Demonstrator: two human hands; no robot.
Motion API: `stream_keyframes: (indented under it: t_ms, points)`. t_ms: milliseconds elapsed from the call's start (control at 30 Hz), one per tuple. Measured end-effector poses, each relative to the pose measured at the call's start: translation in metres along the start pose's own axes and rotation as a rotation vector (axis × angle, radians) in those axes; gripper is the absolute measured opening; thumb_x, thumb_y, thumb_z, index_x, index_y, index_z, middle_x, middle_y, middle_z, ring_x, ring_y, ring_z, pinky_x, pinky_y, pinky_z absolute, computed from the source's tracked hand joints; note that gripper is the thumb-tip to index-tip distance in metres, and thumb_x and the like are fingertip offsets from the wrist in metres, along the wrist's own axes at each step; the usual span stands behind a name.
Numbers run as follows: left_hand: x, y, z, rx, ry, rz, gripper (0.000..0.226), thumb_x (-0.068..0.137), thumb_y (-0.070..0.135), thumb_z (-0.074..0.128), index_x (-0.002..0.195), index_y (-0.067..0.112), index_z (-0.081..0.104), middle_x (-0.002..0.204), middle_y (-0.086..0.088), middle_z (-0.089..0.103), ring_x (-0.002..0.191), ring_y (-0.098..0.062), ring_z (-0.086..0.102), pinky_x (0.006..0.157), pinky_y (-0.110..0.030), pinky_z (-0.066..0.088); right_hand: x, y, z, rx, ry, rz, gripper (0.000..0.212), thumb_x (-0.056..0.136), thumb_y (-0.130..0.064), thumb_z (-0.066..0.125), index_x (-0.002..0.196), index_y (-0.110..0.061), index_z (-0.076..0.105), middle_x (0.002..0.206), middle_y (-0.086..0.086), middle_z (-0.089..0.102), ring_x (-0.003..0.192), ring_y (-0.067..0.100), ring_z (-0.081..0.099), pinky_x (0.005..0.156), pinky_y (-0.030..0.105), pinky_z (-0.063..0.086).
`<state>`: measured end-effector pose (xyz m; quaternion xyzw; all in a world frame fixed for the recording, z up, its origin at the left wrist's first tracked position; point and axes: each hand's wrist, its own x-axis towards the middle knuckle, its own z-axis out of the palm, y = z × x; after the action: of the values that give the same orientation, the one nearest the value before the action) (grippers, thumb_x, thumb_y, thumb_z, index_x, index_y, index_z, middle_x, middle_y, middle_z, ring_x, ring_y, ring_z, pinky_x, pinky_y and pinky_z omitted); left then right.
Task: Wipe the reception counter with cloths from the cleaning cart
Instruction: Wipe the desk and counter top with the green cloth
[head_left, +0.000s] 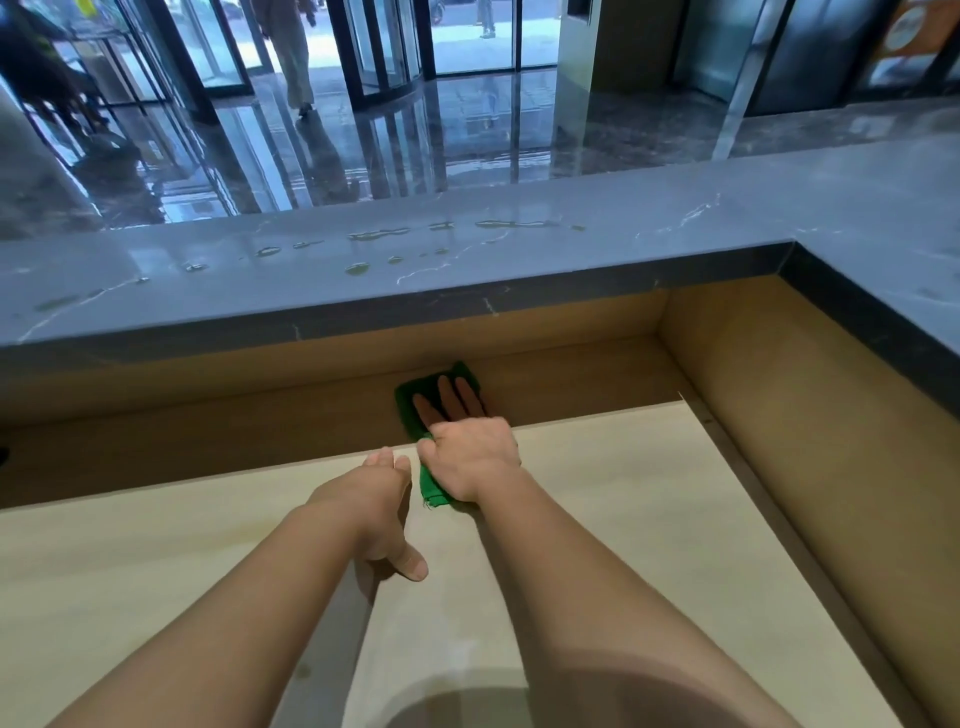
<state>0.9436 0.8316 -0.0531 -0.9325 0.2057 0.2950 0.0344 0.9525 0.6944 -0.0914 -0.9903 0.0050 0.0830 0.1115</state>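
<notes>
Currently: right hand (470, 447) lies flat, fingers straight and slightly spread, pressing down on a green folded cleaning cloth (408, 402). It curls round nothing.

The cloth straddles the far edge of the pale beige lower worktop (156, 561). Its far part lies under the fingers on the darker brown recessed ledge (208, 431). Its near end pokes out at 7 o'clock of the palm, frayed threads showing.

Left hand (376, 499) sits just at 8 o'clock of the right hand, beside the cloth; contact with the cloth cannot be told. Fingers are extended and relaxed, holding nothing, and the thumb points back toward 6 o'clock.

Grey veined stone upper worktop (311, 291) runs across at 12 o'clock above the ledge and turns a corner at 2 o'clock. A row of water droplets and streaks (358, 268) lies along it, well apart from the cloth.

Beyond, toward 12 o'clock: glossy dark lobby floor (467, 145) and glass entrance doors (384, 52). A person on foot (293, 57) is at 11 o'clock.
</notes>
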Motion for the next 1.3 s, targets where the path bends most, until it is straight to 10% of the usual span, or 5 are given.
stream_keyframes:
  t_ms: [400, 500, 867, 1300]
  points:
    - [-0.006, -0.005, 0.002, -0.015, 0.024, 0.002, 0.129, 0.064, 0.063, 0.077, 0.154, 0.020, -0.004, 0.162, 0.002, -0.008, 0.149, -0.029, -0.002, 0.119, -0.035, 0.009, -0.036, 0.145, -0.033, -0.094, 0.060, 0.427, 0.055, 0.101, -0.042, 0.022, 0.153, -0.024, 0.027, 0.163, 0.008, 0.008, 0.147, 0.027, 0.020, 0.107, 0.038, 0.029]
    - [-0.009, -0.007, 0.003, 0.002, 0.061, 0.039, 0.125, 0.066, 0.065, 0.074, 0.154, 0.018, -0.001, 0.163, 0.000, -0.004, 0.149, -0.024, -0.002, 0.119, -0.033, 0.002, -0.031, 0.133, -0.031, -0.085, 0.039, 0.463, 0.058, 0.102, -0.045, 0.020, 0.156, -0.028, 0.006, 0.163, 0.008, -0.005, 0.150, 0.028, 0.006, 0.117, 0.041, 0.016]
    - [-0.028, -0.077, -0.008, -0.251, 0.186, 0.290, 0.114, 0.070, 0.060, 0.075, 0.155, 0.024, 0.007, 0.162, 0.009, 0.006, 0.149, -0.019, -0.001, 0.118, -0.032, 0.004, 0.023, -0.004, -0.004, 0.025, -0.015, 0.394, 0.057, 0.103, -0.044, 0.015, 0.156, -0.030, -0.004, 0.163, 0.004, -0.014, 0.150, 0.025, -0.012, 0.121, 0.040, -0.005]
    - [-0.084, -0.254, 0.023, -0.061, 0.200, 0.076, 0.143, 0.048, 0.087, 0.064, 0.155, 0.018, 0.000, 0.163, 0.003, 0.005, 0.149, -0.012, 0.003, 0.119, -0.031, -0.006, 0.068, -0.248, 0.044, 0.014, -0.067, 0.000, 0.060, 0.102, -0.042, 0.024, 0.156, -0.032, 0.000, 0.163, 0.003, -0.013, 0.149, 0.023, -0.014, 0.121, 0.043, -0.003]
